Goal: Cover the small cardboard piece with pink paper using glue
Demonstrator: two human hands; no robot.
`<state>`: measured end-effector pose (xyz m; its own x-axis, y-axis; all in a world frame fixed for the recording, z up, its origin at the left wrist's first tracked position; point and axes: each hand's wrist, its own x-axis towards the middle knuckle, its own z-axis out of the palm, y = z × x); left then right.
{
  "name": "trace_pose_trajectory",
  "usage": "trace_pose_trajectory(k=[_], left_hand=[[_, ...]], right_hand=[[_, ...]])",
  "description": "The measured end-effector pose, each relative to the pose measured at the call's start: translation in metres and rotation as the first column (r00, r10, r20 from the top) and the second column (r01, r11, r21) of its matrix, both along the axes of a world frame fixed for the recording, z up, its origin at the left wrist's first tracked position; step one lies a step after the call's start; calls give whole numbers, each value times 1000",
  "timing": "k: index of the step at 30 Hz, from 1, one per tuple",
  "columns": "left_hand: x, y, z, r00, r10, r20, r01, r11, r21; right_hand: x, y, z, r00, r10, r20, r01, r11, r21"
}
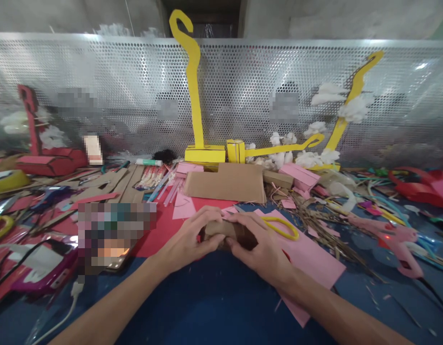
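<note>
Between my two hands is a small brown cardboard piece (227, 231), folded or curved, its far side partly hidden by my fingers. My left hand (202, 235) grips its left end, thumb on the near face. The right end is held by my right hand (259, 244), its thumb also on the near face. Just beyond lies a sheet of pink paper (311, 258), with yellow-handled scissors (284, 227) beside my right hand. Red paper (160, 232) spreads under and left of my left hand.
Behind stand a cardboard sheet (225, 184), yellow hook-shaped paper pieces (194, 81) and a perforated metal panel (135, 96). At right rests a pink glue gun (390, 237) near cardboard scraps (325, 235). A phone (115, 261) and a purple power strip (41, 273) with cables lie left.
</note>
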<state>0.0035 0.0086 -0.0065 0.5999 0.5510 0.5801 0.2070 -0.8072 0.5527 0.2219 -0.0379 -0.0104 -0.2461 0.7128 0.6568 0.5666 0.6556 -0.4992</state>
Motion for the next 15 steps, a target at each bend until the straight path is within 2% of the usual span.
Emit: trace_pose_trajectory(k=[15], left_hand=[[2,-3,4,999,33,-6,-33,999,-18]], right_hand=[[-1,0,0,1000,3,10,-3,1000,-11]])
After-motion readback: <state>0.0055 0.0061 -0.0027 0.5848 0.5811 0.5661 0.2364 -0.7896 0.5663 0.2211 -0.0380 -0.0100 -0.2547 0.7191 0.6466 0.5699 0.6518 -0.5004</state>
